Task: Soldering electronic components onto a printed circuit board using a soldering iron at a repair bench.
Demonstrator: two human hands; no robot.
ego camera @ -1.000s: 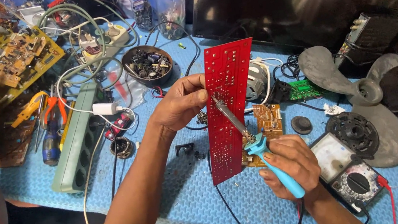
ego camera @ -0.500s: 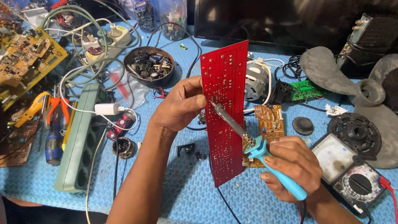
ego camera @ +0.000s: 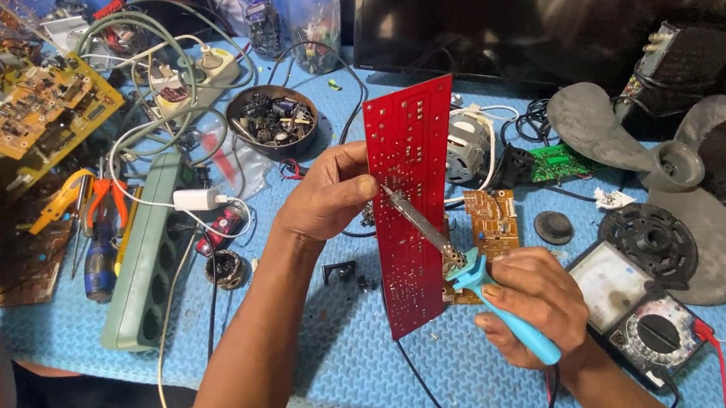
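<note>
Our left hand point(ego camera: 326, 201) grips the red circuit board point(ego camera: 407, 199) upright above the blue mat point(ego camera: 325, 347). Our right hand point(ego camera: 528, 304) is closed around the blue soldering iron point(ego camera: 475, 287), tip touching the board. We judge steady contact on 1 joint matters, board kept still.

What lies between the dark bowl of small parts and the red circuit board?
In the head view: blue mat, a black cable and the left hand gripping the red circuit board; dark bowl.
</note>
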